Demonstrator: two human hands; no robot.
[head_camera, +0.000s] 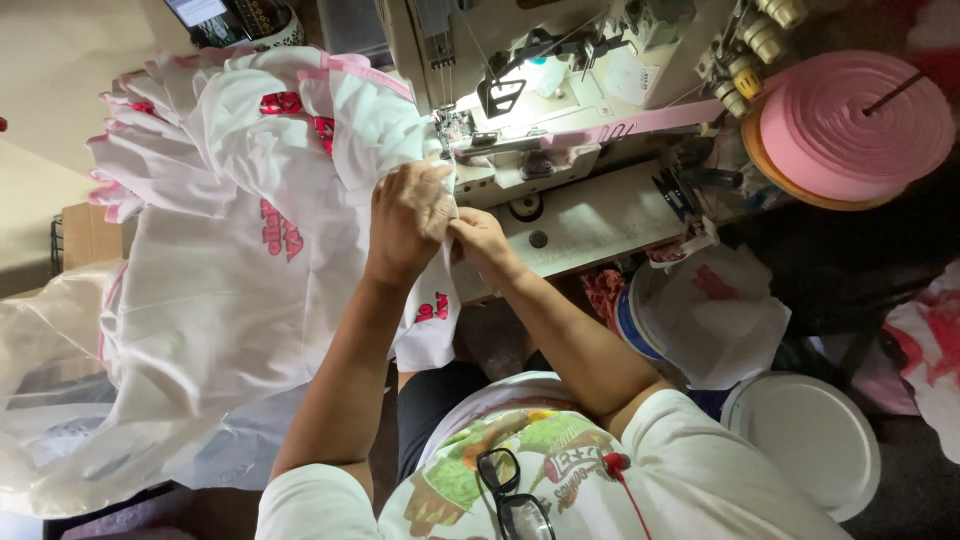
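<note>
Hanging closest to the lens, a pair of black-framed glasses (515, 495) is dangling from the collar of the person's printed white shirt (560, 470) at 6 o'clock. Both forearms are reaching up from there toward the middle of the view.

The left hand (408, 215) is lying knuckles-up on the white fabric (230, 290), its fingers curled and pressed together over the cloth edge, apparently to keep that edge flat and steady. The right hand (482, 238) is touching it from the 3 o'clock side, fingertips pinching the same edge, though the exact grip is partly hidden behind the left hand. The two are meeting just below the needle area (455, 130) of the sewing machine (560, 130), which is sitting at 12 o'clock under its own bright lamp, so the held edge is lying right where it would be fed.

Most of the white fabric, with red print and pink trim, is spilling away toward 9 o'clock in loose folds, likely to keep its bulk off the machine bed. A roll of pink tape (850, 125) is resting at 2 o'clock, and a strip of it (640, 122) is running leftward toward the needle. A white bucket lid (805, 435) is lying at 4 o'clock beside a white bag (715, 315).
</note>
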